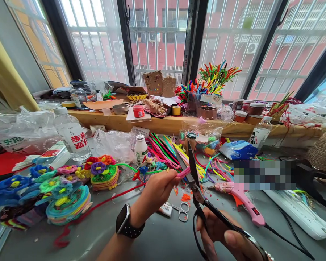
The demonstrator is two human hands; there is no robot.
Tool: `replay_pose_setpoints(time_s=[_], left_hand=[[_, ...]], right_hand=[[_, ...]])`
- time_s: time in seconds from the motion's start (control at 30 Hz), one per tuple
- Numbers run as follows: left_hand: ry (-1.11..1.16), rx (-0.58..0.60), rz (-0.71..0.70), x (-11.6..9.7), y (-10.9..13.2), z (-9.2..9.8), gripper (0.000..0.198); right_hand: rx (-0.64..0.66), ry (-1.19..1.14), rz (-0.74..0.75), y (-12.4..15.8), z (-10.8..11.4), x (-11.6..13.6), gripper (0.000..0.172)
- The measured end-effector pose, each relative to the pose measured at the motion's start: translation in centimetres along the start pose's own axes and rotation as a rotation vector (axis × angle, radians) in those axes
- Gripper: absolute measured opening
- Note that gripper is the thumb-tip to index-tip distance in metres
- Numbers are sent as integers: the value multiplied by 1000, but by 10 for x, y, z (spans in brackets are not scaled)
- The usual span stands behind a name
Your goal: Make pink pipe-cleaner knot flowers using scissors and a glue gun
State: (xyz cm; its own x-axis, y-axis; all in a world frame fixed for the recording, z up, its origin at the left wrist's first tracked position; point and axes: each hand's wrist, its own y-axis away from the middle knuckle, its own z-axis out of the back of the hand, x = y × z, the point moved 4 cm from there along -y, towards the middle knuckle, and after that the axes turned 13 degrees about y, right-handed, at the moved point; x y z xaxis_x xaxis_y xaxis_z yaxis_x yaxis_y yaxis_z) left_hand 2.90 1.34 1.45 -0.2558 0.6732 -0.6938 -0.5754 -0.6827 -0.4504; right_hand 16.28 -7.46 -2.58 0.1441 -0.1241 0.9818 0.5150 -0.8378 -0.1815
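Observation:
Pinched between the fingers of my left hand is a short pink pipe cleaner. My right hand grips large black-handled scissors by their loops. Their blades are spread apart and point up and away, with the pink piece's tip at the blades. Whether they touch it I cannot tell. A long red pipe cleaner trails leftward behind my left wrist. Small silver scissors lie on the table between my hands, partly hidden. Colourful pipe cleaners are heaped beyond my hands.
Fuzzy flower pots stand at the left, near a water bottle. A white bottle stands mid-table. At the right lie a pink glue gun with its cord and a white power strip. A cluttered ledge runs along the windows.

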Motion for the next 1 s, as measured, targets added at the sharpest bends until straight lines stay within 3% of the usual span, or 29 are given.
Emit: replay_pose_setpoints(time_s=[0.3, 0.6, 0.87, 1.0], left_hand=[[-33, 4, 10, 3, -1, 0, 28], [-68, -17, -39, -2, 0, 0, 26], [-120, -56, -72, -2, 0, 0, 25], [-83, -44, -33, 2, 0, -1, 27]], right_hand=[[-60, -61, 5, -1, -7, 2, 46], [-2, -315, -7, -1, -10, -3, 62], [-18, -249, -20, 0, -13, 2, 49], [-123, -211, -59, 4, -10, -6, 48]])
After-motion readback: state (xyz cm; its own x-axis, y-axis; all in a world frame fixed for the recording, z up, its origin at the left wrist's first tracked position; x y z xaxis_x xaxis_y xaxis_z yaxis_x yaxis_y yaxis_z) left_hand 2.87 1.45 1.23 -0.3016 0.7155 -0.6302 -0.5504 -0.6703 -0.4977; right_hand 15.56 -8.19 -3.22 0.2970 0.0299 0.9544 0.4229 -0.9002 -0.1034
